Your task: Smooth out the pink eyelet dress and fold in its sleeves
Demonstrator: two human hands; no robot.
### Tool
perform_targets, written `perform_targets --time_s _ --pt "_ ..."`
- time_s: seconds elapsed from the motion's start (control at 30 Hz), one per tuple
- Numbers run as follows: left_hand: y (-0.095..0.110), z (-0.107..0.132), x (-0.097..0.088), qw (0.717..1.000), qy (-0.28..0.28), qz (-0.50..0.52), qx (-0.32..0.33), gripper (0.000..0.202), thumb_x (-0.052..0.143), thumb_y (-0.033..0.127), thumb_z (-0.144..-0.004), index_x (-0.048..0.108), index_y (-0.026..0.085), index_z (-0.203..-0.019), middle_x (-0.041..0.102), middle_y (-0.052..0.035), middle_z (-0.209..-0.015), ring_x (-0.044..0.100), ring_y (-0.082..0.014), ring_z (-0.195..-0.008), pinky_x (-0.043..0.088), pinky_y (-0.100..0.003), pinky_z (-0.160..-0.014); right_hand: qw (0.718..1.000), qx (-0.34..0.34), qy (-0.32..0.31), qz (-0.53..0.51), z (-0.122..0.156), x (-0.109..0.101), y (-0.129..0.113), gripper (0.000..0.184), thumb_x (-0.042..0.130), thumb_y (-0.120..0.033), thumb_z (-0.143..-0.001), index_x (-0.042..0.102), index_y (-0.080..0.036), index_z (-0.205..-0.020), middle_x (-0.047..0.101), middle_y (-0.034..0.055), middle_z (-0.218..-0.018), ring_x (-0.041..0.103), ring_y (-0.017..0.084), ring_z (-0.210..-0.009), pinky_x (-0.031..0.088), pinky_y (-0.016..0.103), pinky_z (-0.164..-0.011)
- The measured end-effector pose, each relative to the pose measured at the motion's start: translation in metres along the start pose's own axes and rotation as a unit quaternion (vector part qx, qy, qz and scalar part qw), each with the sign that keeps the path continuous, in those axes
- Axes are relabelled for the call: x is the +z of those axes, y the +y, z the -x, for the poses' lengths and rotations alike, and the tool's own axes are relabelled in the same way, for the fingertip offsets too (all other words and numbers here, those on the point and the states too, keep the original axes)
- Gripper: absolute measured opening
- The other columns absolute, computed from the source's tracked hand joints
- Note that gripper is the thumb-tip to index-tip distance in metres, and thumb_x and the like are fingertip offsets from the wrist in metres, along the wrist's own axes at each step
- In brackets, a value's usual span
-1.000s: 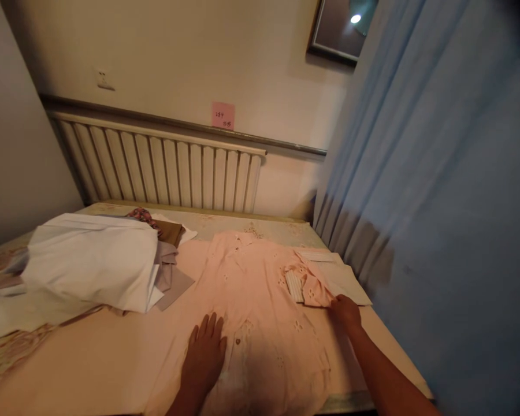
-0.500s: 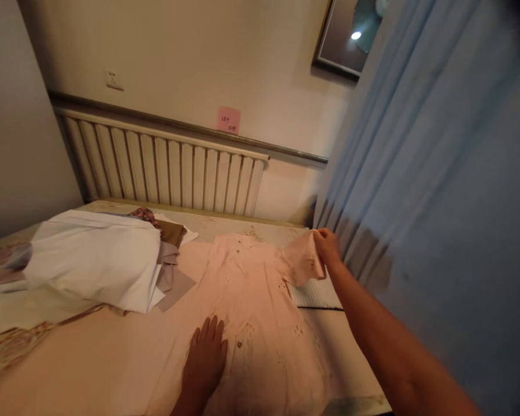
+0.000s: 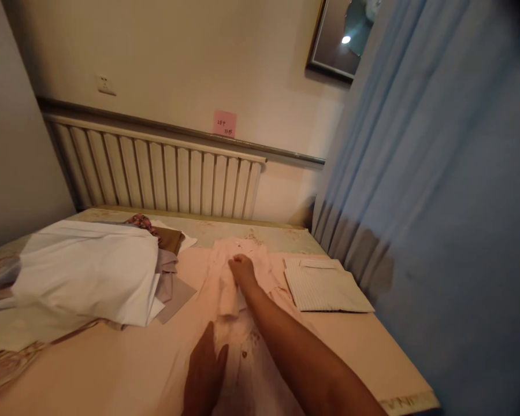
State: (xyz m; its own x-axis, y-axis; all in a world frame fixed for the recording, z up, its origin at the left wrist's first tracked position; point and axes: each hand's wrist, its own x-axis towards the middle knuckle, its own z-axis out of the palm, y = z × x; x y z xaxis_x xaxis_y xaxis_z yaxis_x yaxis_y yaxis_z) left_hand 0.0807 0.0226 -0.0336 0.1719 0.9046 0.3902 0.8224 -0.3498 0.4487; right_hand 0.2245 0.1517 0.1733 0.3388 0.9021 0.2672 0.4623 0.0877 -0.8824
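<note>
Sleeve [image 3: 228, 301] now swung inward across pink shirt [image 3: 239, 330]; shirt's right side narrower, fold apparently unfinished. Right hand [image 3: 242, 271] over chest, fingers pinching sleeve. Left hand [image 3: 205, 370] at lower front, fingers extended, thumb apart, gripping nothing visible. Shirt lies on pink sheet [image 3: 91, 370]. Earlier frame: sleeve held out over striped cloth [image 3: 329, 287], now uncovered.

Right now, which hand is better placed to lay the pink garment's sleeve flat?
Right, I'd judge. The right hand is near the collar, its grip apparently closed on the sleeve folded across the front. The left hand is open, lower down the pink garment.
</note>
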Motion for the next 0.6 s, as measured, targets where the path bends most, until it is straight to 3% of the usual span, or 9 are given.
perform_targets --time_s 0.13,0.23,0.3,0.37,0.47,0.6 --pt "0.0 -0.025 -0.012 0.985 0.032 0.096 -0.141 0.081 0.046 0.046 -0.086 0.017 0.003 -0.148 0.036 -0.025 -0.148 0.038 -0.0326 -0.136 0.036 -0.045 -0.109 0.998 0.034 -0.057 0.007 0.051 0.029 0.031 0.011 0.049 -0.021 -0.07 0.058 -0.018 -0.064 0.051 -0.0065 -0.058 0.047 0.01 -0.059 0.037 0.021 -0.058" --pt "0.003 -0.045 -0.017 0.979 -0.003 0.158 -0.131 0.081 0.055 0.037 -0.079 0.021 0.009 -0.148 0.043 -0.0214 -0.145 0.042 -0.0311 -0.134 0.036 -0.043 -0.109 0.995 0.028 -0.099 0.016 0.079 0.026 0.05 0.009 0.054 -0.02 -0.071 0.06 -0.018 -0.065 0.054 -0.0061 -0.06 0.048 0.01 -0.06 0.038 0.02 -0.059" --pt "0.004 -0.052 -0.016 0.973 -0.028 0.196 -0.116 0.076 0.052 0.026 -0.076 0.027 0.011 -0.147 0.05 -0.0181 -0.14 0.047 -0.0287 -0.13 0.038 -0.043 -0.107 0.993 0.021 -0.116 0.026 0.092 0.012 0.061 0.007 0.057 -0.02 -0.071 0.063 -0.018 -0.069 0.058 -0.0056 -0.064 0.051 0.01 -0.062 0.039 0.02 -0.06" --pt "0.003 -0.055 -0.015 0.967 -0.038 0.232 -0.099 0.072 0.046 0.017 -0.072 0.036 0.014 -0.143 0.055 -0.0136 -0.136 0.05 -0.0254 -0.127 0.039 -0.042 -0.106 0.992 0.02 -0.113 0.044 0.103 -0.013 0.073 0.01 0.058 -0.019 -0.072 0.066 -0.019 -0.077 0.064 -0.0045 -0.071 0.055 0.011 -0.067 0.041 0.021 -0.064" --pt "0.001 -0.058 -0.019 0.959 -0.049 0.267 -0.08 0.066 0.04 0.014 -0.066 0.054 0.018 -0.13 0.064 -0.0065 -0.126 0.053 -0.0237 -0.123 0.038 -0.041 -0.107 0.993 0.036 -0.069 0.09 0.122 -0.071 0.1 0.017 0.055 -0.018 -0.074 0.067 -0.02 -0.086 0.068 -0.0005 -0.082 0.06 0.015 -0.077 0.043 0.024 -0.074" --pt "0.001 -0.074 -0.038 0.936 -0.067 0.316 -0.142 0.059 0.041 0.019 -0.065 0.062 0.017 -0.12 0.073 -0.0056 -0.096 0.065 -0.0273 -0.1 0.051 -0.041 -0.088 0.98 0.083 0.025 0.178 0.161 -0.162 0.15 0.022 0.044 -0.019 -0.08 0.065 -0.018 -0.086 0.067 0.0079 -0.088 0.059 0.022 -0.089 0.041 0.032 -0.084"
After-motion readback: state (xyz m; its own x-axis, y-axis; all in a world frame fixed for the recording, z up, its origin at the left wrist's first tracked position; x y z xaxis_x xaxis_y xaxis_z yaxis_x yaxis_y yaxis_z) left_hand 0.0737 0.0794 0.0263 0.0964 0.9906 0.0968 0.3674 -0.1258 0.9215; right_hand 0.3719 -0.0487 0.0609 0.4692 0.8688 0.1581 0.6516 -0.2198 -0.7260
